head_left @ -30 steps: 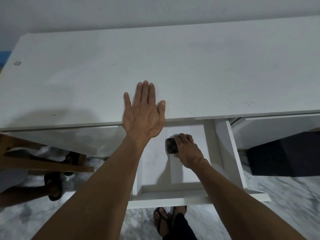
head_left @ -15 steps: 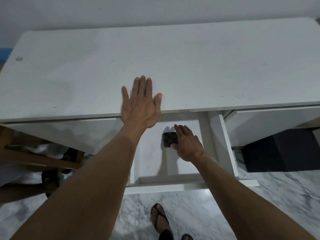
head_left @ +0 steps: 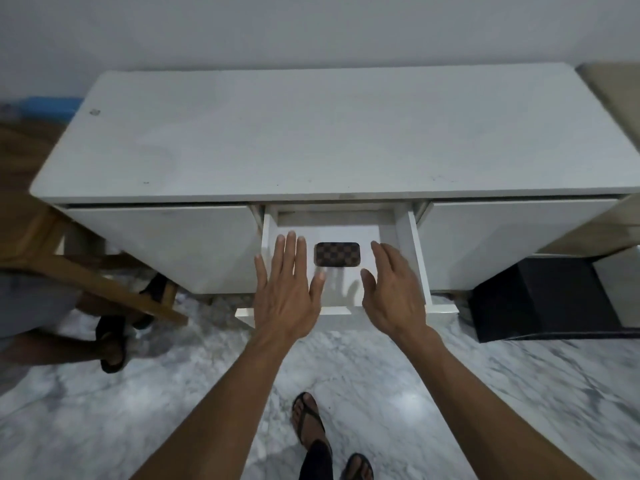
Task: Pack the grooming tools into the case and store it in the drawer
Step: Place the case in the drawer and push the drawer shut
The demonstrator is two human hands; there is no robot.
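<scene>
The case (head_left: 338,254) now lies by itself on the floor of the open drawer (head_left: 412,251), just below the middle of the frame — a small dark box with a brown checker pattern, lid shut. Half a second ago the right hand (head_left: 393,296) was touching it; now that hand has let go and pulled back, and its grip is wide, with the fingers loose and holding nothing. The left hand (head_left: 285,292) has moved too. It was pressed flat on the white tabletop (head_left: 332,133) before, and now it has come down in front of the drawer, fingers straight and spread, also holding nothing. Both hands hover near the front edge of the drawer, one on each side of the case and apart from it. The view has also backed away, so the whole cabinet shows, with a foot in a sandal (head_left: 308,419) on the marble floor (head_left: 485,393) at the bottom. This means the putting-in part looks done — the case is inside. The drawer is not yet closed, so the likely next job is to push its front in with both hands, slowly, so the case does not slide.
</scene>
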